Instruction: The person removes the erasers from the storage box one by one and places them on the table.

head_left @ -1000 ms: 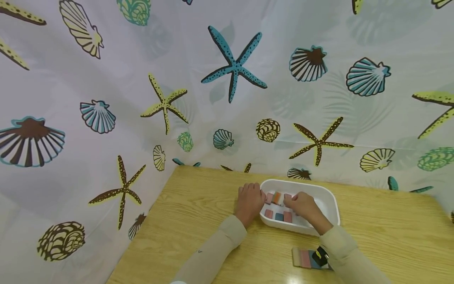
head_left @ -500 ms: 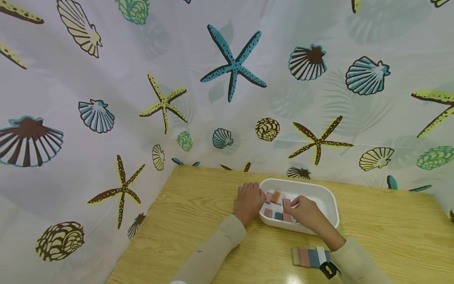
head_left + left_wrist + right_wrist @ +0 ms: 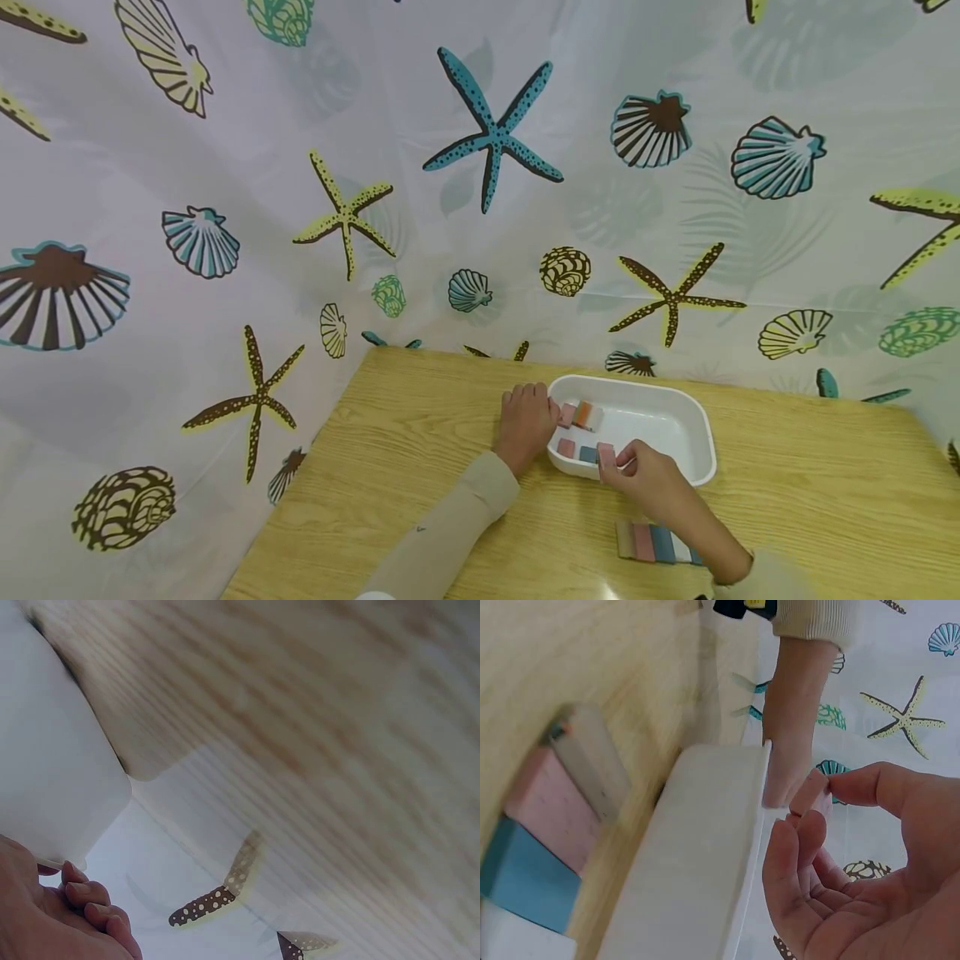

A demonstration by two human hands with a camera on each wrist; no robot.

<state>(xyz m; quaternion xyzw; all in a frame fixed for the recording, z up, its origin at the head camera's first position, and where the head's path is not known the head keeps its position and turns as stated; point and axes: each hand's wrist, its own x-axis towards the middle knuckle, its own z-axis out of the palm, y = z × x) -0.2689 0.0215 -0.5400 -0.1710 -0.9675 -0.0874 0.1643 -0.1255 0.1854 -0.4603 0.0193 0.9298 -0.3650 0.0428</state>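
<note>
My right hand (image 3: 651, 477) pinches a small pink eraser (image 3: 606, 463) between thumb and fingers, over the near wall of a white tray (image 3: 663, 429). In the right wrist view the eraser (image 3: 810, 793) stands tilted at the fingertips. At the tray's left end my left hand (image 3: 527, 425) grips the rim; its curled fingers (image 3: 94, 900) show at the tray edge in the left wrist view. Inside the tray lie a pink eraser (image 3: 567, 414), an orange-and-white one (image 3: 588, 415), another pink piece (image 3: 566, 448) and a blue one (image 3: 588, 454). The held eraser may hide others behind it.
On the wooden table (image 3: 420, 417), in front of the tray, several erasers stand side by side: beige (image 3: 625, 540), pink (image 3: 643, 542), blue (image 3: 662, 544), white (image 3: 680, 547) and more blue partly behind my right forearm. A curtain with sea motifs (image 3: 495, 133) hangs behind the table.
My right hand has lifted a pink eraser from the tray's middle and moved it nearer to me, to the near wall. The left hand keeps its place on the rim.
</note>
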